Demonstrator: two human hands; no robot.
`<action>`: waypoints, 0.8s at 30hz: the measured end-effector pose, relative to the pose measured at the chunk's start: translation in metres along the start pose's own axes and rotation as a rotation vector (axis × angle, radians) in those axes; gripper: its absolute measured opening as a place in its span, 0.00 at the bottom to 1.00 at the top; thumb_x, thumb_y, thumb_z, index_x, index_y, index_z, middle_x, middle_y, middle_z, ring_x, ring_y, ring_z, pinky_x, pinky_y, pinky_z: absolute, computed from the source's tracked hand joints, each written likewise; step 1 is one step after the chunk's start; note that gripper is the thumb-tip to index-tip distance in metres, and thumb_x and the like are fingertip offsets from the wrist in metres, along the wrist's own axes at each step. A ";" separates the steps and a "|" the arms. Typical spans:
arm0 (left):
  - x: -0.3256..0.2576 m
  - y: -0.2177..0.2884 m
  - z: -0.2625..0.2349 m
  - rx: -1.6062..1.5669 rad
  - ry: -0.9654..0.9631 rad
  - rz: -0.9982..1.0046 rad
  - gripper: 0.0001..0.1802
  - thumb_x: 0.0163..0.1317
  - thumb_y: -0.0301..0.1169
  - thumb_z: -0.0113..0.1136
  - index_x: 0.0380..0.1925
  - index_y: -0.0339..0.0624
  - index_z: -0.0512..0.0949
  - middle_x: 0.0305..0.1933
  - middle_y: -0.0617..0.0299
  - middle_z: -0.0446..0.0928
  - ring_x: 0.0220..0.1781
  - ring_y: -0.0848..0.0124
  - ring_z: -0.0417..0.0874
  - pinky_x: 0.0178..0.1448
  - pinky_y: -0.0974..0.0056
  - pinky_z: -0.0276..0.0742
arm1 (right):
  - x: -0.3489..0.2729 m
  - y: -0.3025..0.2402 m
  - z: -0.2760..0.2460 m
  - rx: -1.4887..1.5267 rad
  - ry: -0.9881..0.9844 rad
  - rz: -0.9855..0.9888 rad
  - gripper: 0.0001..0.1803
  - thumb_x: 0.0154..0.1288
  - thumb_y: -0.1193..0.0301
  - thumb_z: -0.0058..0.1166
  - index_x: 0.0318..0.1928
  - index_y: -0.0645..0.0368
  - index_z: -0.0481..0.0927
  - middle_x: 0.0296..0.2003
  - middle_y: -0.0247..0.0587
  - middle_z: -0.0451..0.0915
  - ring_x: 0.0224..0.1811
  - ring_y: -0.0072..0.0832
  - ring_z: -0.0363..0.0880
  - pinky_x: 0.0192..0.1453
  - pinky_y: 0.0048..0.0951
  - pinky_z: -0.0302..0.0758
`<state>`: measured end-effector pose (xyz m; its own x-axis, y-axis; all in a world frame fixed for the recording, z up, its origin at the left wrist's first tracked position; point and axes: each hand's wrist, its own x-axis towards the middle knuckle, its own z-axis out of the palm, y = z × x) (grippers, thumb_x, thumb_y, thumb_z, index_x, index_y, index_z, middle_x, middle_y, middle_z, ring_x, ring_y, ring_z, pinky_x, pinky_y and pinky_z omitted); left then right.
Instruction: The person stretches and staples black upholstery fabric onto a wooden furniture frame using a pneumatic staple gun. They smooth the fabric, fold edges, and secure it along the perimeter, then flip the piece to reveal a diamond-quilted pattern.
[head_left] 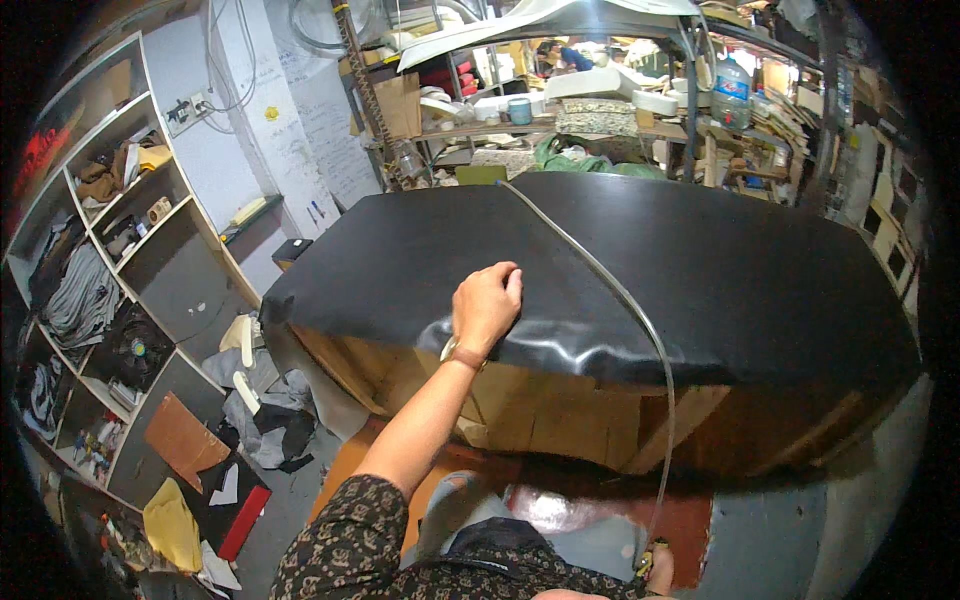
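A large black sheet [400, 240], smooth like leatherette, covers the top of a wooden frame [560, 410]. My left hand [487, 305] rests on it near the front edge, fingers curled under; whether they pinch anything is hidden. Glossy ripples run along that edge to the right of my wrist. A clear air hose [610, 280] crosses the sheet from its far side and drops over the front. Low at the right, my right hand [660, 568] is closed around a small tool [645, 560] at the hose's lower end, its kind hard to make out.
Shelves [155, 240] with folded cloth and odds and ends stand at the left. Grey fabric scraps [270, 420] and a yellow cloth [172, 525] lie below them. Behind the frame are foam blocks [597, 118], a blue water bottle [731, 92] and a green bag [575, 157].
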<state>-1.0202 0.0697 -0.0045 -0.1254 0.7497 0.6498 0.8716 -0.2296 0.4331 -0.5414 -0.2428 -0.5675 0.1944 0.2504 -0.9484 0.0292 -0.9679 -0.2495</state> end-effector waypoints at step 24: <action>0.053 -0.201 -0.127 0.283 -0.400 0.443 0.23 0.71 0.50 0.64 0.29 0.42 0.87 0.33 0.46 0.85 0.37 0.43 0.86 0.43 0.43 0.81 | -0.089 -0.021 0.081 -0.007 0.346 -0.181 0.27 0.78 0.49 0.49 0.51 0.64 0.79 0.45 0.58 0.81 0.44 0.49 0.78 0.48 0.46 0.72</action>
<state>-1.2624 0.0767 0.0227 0.4122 0.8070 0.4228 0.8980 -0.4384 -0.0388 -0.6386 -0.2430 -0.4942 0.5046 0.3966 -0.7668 0.0998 -0.9091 -0.4044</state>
